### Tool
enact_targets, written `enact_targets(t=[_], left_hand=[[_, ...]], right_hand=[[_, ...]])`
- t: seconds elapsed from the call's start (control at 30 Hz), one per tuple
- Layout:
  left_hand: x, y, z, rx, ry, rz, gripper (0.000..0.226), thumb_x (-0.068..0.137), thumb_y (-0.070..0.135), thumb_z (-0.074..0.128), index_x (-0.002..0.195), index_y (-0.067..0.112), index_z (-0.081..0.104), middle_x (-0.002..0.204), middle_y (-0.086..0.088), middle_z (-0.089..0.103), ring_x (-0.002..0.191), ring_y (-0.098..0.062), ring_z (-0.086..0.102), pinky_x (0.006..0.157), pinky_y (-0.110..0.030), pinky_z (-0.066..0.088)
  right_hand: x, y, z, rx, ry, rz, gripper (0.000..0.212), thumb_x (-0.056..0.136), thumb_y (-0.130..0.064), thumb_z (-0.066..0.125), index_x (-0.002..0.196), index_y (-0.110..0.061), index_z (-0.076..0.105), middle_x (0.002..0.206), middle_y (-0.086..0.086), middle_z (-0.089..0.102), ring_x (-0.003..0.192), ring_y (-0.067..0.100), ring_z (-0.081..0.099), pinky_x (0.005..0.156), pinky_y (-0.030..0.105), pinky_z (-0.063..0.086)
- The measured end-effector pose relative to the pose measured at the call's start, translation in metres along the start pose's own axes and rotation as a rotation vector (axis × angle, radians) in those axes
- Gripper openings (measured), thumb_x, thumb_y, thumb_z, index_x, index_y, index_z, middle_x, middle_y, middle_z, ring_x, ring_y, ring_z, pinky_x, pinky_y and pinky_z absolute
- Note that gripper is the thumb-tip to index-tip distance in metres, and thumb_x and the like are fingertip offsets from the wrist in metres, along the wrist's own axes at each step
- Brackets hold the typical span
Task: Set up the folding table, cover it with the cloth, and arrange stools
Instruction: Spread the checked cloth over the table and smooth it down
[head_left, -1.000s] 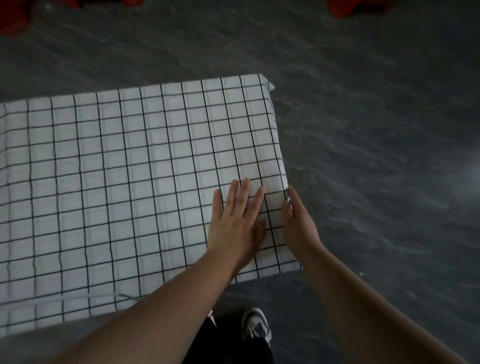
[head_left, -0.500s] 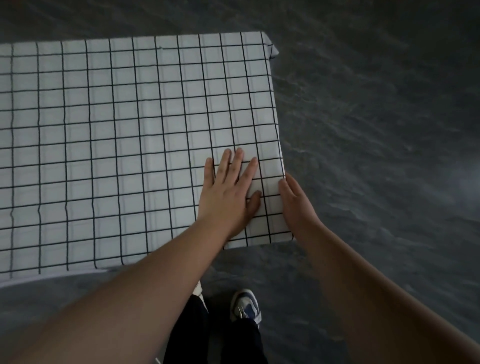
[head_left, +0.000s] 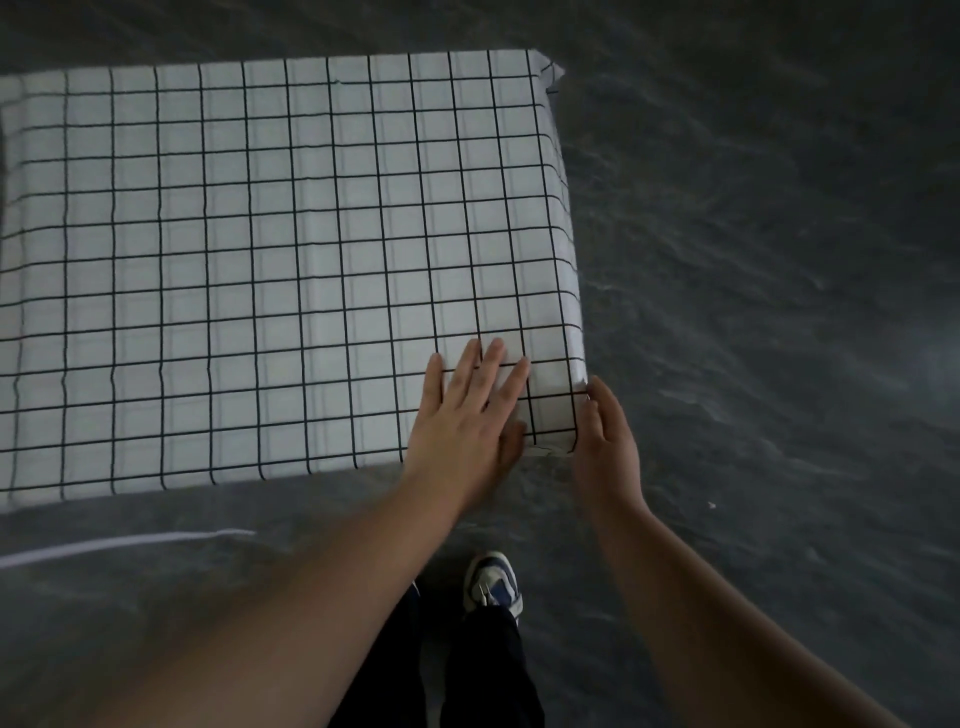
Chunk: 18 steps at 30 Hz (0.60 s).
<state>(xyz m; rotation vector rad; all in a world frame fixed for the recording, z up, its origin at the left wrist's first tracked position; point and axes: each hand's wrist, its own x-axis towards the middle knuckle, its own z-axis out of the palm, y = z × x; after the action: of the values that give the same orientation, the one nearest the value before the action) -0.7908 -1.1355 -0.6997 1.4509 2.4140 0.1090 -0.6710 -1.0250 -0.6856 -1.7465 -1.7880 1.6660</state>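
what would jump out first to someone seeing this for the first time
The white cloth with a black grid fills the upper left and middle, spread flat over the table against a dark grey floor. At its near right corner the left hand lies flat on top with fingers spread, while the right hand presses against the cloth's right edge. Below, a white and blue shoe stands on the floor.

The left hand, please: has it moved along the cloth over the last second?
Yes. The left hand has slid toward the cloth's near right corner, now only a couple of grid squares from the near edge.
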Motion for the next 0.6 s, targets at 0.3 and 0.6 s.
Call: enact_targets(t=[0.3, 0.6], left_hand=[[-0.004, 0.004, 0.015, 0.034, 0.000, -0.004, 0.069, 0.098, 0.054, 0.024, 0.159, 0.029, 0.001, 0.167, -0.007, 0.003, 0.153, -0.029, -0.004, 0.120, -0.058, 0.002], [-0.004, 0.005, 0.012, 0.008, -0.023, -0.016, 0.069, 0.097, 0.055, 0.018, 0.158, 0.031, -0.004, 0.167, -0.006, -0.006, 0.152, -0.027, -0.013, 0.120, -0.058, -0.002]], right_hand=[[0.010, 0.004, 0.009, 0.028, -0.073, -0.027, 0.029, 0.098, -0.027, 0.037, 0.096, -0.022, 0.066, 0.091, 0.009, 0.069, 0.083, 0.026, 0.065, 0.079, 0.055, 0.053], [0.016, 0.003, 0.003, -0.041, -0.053, -0.056, 0.036, 0.102, -0.027, 0.040, 0.129, -0.045, 0.055, 0.121, -0.020, 0.066, 0.108, 0.002, 0.062, 0.091, 0.033, 0.051]])
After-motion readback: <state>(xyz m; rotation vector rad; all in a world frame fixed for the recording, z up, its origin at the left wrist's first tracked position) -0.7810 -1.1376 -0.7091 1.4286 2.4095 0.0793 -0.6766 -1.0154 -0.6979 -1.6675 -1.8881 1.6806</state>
